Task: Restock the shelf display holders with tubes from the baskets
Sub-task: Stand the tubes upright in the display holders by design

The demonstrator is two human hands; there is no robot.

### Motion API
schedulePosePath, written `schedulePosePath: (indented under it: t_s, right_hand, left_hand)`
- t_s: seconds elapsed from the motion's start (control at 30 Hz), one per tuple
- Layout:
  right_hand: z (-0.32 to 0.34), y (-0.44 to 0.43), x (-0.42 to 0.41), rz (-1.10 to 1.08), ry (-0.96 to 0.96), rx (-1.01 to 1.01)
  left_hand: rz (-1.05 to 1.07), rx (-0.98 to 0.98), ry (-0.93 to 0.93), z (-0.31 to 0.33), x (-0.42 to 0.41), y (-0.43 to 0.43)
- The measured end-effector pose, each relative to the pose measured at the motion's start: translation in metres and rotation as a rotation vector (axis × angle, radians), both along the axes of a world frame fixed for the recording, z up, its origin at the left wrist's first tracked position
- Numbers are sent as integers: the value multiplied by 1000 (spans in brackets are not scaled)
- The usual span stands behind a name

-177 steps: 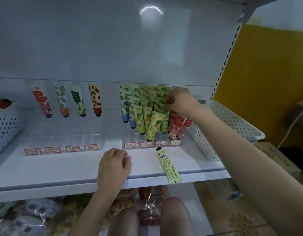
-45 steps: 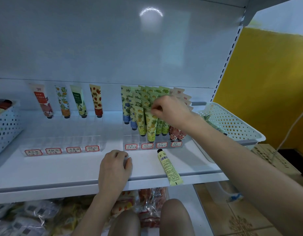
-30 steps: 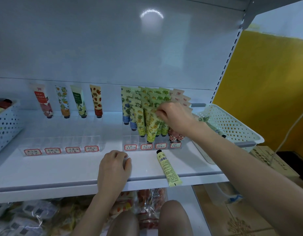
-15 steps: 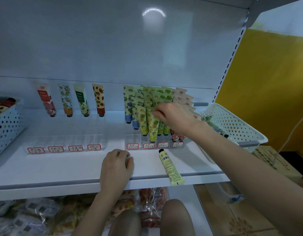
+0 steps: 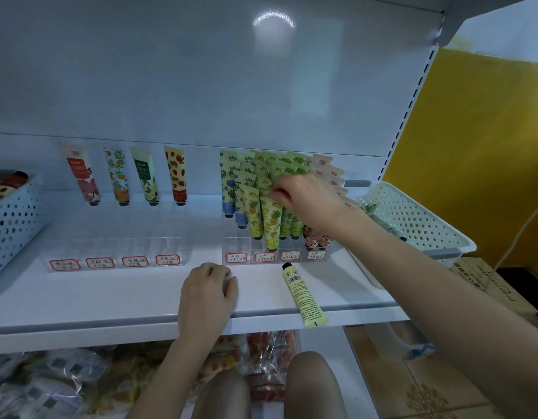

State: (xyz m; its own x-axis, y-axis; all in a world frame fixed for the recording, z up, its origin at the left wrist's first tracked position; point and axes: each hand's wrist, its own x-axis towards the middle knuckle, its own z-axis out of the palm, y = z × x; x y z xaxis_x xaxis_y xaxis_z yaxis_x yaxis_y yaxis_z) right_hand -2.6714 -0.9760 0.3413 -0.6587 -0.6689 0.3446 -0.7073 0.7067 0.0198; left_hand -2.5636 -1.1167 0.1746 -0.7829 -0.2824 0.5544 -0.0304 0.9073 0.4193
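A white perforated plastic basket (image 5: 13,213) sits at the left end of the white metal shelf (image 5: 110,297), beside a clear acrylic holder (image 5: 116,255) with four tubes in its back row. The left hand (image 5: 207,294) rests on the shelf's front edge, fingers clenched under. The right hand (image 5: 307,204) pinches the crimped top of a yellow-green pineapple-print tube (image 5: 270,219) – upright, cap down, at the front of the crowded second holder (image 5: 277,252). A pale yellow tube (image 5: 302,294) lies loose before it – then another white basket (image 5: 413,219).

White back panel (image 5: 171,71) before me, bearing a glare (image 5: 273,20); slotted upright (image 5: 414,95) at its right edge; beyond, yellow wall (image 5: 479,146); below, patterned floor tiles (image 5: 419,391).
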Motion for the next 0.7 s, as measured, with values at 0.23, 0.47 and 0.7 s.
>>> schedulePosePath:
  t_s: [0.23,0.47,0.7]
  right_hand:
    - [-1,14,-3,-71,-30,2]
    - [-1,10,0,-51,-119,-90]
    - [2,14,-5,-3,-212,-194]
  left_hand:
    - [5,-3,-28,2,1,2]
    - [-14,63,3,9,-1,6]
    - [-92,219,108,37,-30,27]
